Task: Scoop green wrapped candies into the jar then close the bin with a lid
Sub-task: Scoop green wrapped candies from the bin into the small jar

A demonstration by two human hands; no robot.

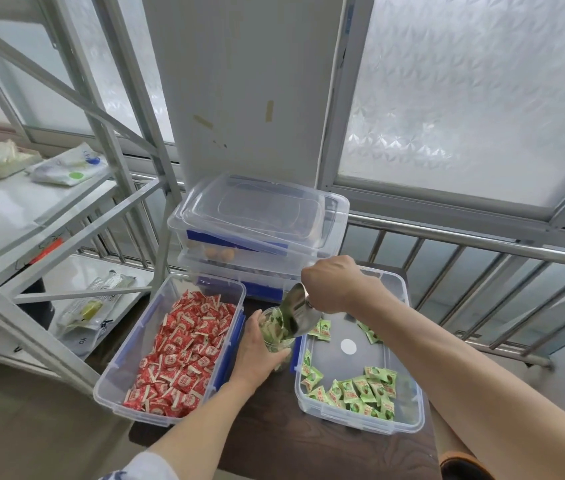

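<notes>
A small clear jar [276, 336] with green candies inside stands on the dark table between two bins. My left hand [257, 351] grips the jar from the left. My right hand [334, 287] grips the handle of a metal scoop [297, 311], which is tipped mouth-down into the jar's opening. The clear bin [412, 407] on the right holds green wrapped candies [360, 389], mostly along its near edge and left side. A loose clear lid [253, 206] lies on the stacked bins at the back.
A clear bin [118, 368] of red wrapped candies sits on the left of the dark table [274, 441]. Two stacked bins [239, 258] stand behind. A white metal shelf frame [77, 188] with bags is at the left, a steel railing [482, 251] at the right.
</notes>
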